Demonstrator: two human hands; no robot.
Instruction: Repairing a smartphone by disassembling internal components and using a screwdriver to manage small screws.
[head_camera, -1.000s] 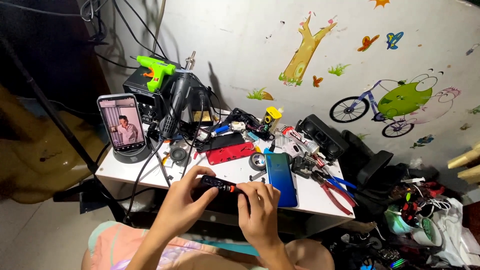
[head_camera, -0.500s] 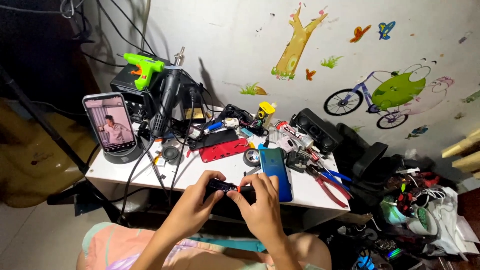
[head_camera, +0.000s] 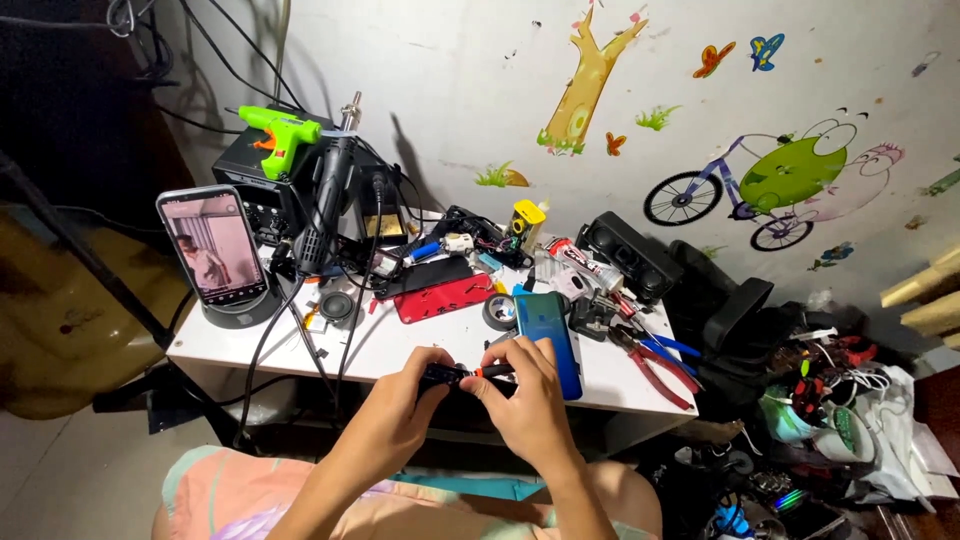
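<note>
Since the earlier frame, both hands have drawn closer to the body, below the table edge (head_camera: 400, 362). The left hand (head_camera: 405, 395) is curled around one end of a small black tool with an orange band (head_camera: 470, 373); the right hand (head_camera: 525, 405) pinches its other end. The tool lies between the two hands, in front of the blue phone (head_camera: 548, 335). Fingers hide most of the tool, so its type is unclear.
</note>
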